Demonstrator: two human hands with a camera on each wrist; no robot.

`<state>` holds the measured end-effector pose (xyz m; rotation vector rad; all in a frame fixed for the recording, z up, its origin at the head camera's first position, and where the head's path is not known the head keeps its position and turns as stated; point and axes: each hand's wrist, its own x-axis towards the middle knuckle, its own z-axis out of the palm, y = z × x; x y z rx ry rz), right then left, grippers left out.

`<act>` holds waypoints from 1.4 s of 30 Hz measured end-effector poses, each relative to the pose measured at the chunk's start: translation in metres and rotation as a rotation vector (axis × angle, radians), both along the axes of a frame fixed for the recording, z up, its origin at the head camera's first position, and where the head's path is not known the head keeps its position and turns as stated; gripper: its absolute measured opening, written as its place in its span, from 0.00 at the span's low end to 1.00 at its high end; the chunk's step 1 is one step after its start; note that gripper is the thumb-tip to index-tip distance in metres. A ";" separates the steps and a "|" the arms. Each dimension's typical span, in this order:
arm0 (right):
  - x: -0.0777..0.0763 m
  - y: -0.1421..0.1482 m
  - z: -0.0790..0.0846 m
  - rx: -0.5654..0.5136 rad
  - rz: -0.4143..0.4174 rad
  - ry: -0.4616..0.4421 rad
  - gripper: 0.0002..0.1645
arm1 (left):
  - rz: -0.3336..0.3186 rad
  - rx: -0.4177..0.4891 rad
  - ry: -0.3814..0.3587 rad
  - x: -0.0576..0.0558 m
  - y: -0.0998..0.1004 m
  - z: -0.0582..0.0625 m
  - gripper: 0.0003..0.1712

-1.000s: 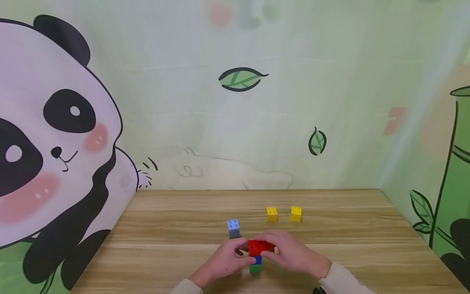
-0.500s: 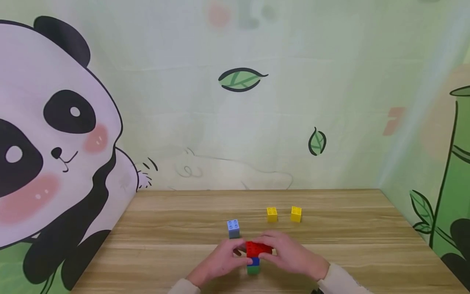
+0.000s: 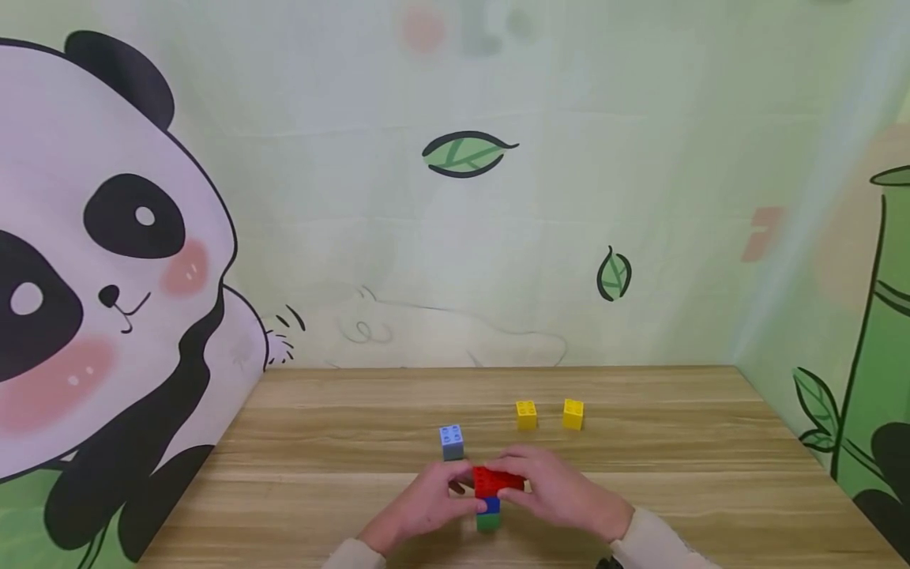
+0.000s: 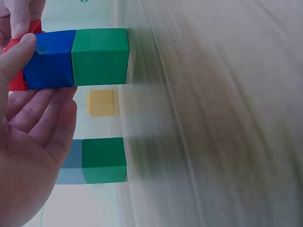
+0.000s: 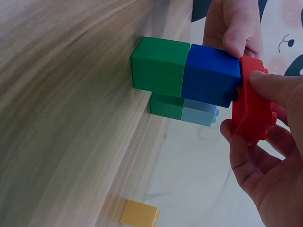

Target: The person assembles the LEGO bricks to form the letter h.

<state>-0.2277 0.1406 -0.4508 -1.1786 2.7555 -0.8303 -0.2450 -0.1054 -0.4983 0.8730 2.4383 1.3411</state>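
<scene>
A red building block [image 5: 251, 111], longer than the others, lies across the top of a blue block [image 5: 211, 73]. Some blue studs show at the seam between them in the right wrist view. Under the blue block is a green block [image 4: 100, 56], close over the table. My left hand [image 3: 430, 502] grips the blue block, thumb on the near side and fingers behind. With thumb and fingers, my right hand [image 3: 562, 490] holds the red block by its right part.
Just behind my left hand stands a light blue block [image 3: 451, 441] on another green block [image 4: 104, 161]. Two yellow blocks [image 3: 526, 415] sit farther back on the wooden table [image 3: 341, 419]. A printed cloth [image 3: 498, 237] hangs behind the table.
Both hands have shifted slightly left together, with the red, blue and green blocks between them. Each hand keeps its hold. The light blue and yellow blocks have stayed put.
</scene>
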 end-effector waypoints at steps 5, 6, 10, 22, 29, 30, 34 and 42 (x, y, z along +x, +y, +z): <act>0.000 0.000 0.001 0.009 0.005 -0.003 0.22 | 0.028 -0.013 -0.031 0.005 0.003 0.006 0.12; 0.000 0.000 0.002 0.009 0.006 -0.003 0.22 | 0.028 -0.014 -0.034 0.005 0.003 0.007 0.12; -0.001 0.000 0.002 0.003 0.014 0.000 0.21 | 0.024 -0.008 -0.039 0.005 0.003 0.007 0.12; -0.001 0.001 0.003 0.007 0.019 0.018 0.21 | 0.026 0.012 -0.057 0.008 0.002 0.009 0.12; -0.001 -0.002 0.004 0.027 0.023 0.041 0.21 | 0.037 0.025 -0.049 0.010 0.002 0.011 0.10; -0.001 -0.003 0.005 0.029 0.023 0.043 0.21 | 0.038 0.027 -0.045 0.010 0.002 0.010 0.10; 0.000 -0.003 0.009 0.041 0.028 0.057 0.21 | 0.039 0.027 -0.034 0.008 0.001 0.007 0.10; 0.000 -0.002 0.008 0.057 0.017 0.034 0.22 | -0.023 0.016 0.072 -0.014 -0.003 -0.029 0.19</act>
